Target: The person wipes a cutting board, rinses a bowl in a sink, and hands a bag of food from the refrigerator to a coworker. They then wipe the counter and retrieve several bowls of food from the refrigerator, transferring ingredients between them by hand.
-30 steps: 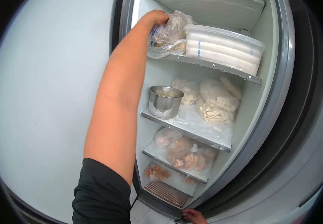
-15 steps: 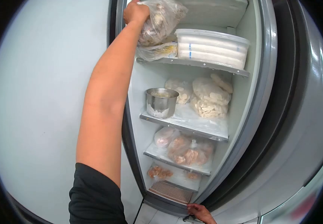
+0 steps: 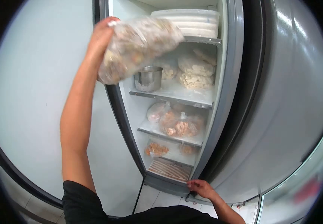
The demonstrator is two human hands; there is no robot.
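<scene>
In the head view a clear plastic bag (image 3: 141,44), bulging with pale, mottled pieces of food, is in the grip of my left hand (image 3: 103,31). My fingers are closed round its gathered top corner, and the bag hangs tilted and a little blurred in front of the upper shelves. It overlaps the rim of a steel pot (image 3: 149,79) in this view. My right hand (image 3: 201,188) is low down beside the bottom front edge of the upright freezer (image 3: 169,185), its fingers loosely bent with no held object showing.
A plastic tub (image 3: 198,23) of white packs stands on the top visible shelf. Bags of pale pieces (image 3: 196,72) lie beside the pot. Lower shelves carry bags of orange-pink food (image 3: 180,123) and a smaller bag (image 3: 156,149). The freezer door (image 3: 42,97) stands open at left.
My left hand has brought the bag off the upper shelf, out toward me and lower. The view has shifted, with the shelves now higher and further left. The right hand stays by the freezer's bottom edge.
</scene>
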